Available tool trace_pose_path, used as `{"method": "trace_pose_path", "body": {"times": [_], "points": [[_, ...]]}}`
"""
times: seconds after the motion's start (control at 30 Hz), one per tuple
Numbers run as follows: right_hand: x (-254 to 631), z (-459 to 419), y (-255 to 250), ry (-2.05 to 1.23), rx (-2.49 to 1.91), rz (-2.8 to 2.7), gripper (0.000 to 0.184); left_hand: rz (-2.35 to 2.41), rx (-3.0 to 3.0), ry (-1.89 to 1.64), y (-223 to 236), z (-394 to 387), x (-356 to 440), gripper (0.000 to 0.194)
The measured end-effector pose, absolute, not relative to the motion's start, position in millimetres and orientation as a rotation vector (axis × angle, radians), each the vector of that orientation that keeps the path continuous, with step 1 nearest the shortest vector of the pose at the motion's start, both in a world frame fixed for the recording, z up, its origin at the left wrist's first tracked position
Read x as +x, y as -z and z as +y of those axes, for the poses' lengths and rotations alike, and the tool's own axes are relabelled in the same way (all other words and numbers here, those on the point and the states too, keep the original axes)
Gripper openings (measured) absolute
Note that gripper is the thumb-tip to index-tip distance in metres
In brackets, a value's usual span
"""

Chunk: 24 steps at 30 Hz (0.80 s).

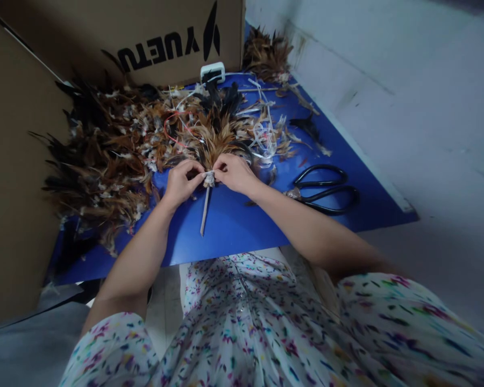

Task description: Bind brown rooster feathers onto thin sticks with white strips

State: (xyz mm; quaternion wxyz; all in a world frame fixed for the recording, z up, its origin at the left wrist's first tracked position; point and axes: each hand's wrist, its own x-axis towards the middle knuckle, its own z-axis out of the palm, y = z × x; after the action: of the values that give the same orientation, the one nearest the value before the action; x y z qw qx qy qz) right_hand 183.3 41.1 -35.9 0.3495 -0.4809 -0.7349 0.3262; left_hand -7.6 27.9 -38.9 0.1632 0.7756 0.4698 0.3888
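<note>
My left hand [182, 181] and my right hand [234, 172] meet at the base of a bunch of brown feathers [216, 141] bound onto a thin stick [205, 210]. Both hands have fingers curled and pinch the whitish wrapped base [209, 179] of the bunch from either side. The stick points down toward me over the blue board [234, 226]. The feather tips fan away from me.
A big heap of brown and black loose feathers [100, 161] lies left on the board. White plastic strips [264, 134] tangle behind the bunch. Black scissors [325, 189] lie to the right. Cardboard boxes [145, 37] stand behind and left; a grey wall at right.
</note>
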Motion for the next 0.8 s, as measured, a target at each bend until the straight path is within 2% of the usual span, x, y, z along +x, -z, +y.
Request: {"method": "trace_pose_path", "body": {"times": [0.23, 0.4, 0.63, 0.8], "points": [[182.9, 39.5, 33.9, -0.842, -1.249, -1.914, 0.007, 1.517, 2.256, -1.134, 34.3, 20.1, 3.5, 0.011], [182.9, 40.7, 35.3, -0.825, -1.241, -1.932, 0.005, 1.689, 2.336, -0.952, 39.7, 15.3, 13.5, 0.027], [182.8, 37.9, 30.4, -0.797, -1.223, -1.999, 0.011, 1.893, 2.295, -0.828, 42.3, 16.4, 18.9, 0.024], [182.7, 33.9, 26.7, -0.755, -1.151, -2.054, 0.022, 1.989, 2.246, -0.729, 38.7, 14.4, 26.2, 0.024]]}}
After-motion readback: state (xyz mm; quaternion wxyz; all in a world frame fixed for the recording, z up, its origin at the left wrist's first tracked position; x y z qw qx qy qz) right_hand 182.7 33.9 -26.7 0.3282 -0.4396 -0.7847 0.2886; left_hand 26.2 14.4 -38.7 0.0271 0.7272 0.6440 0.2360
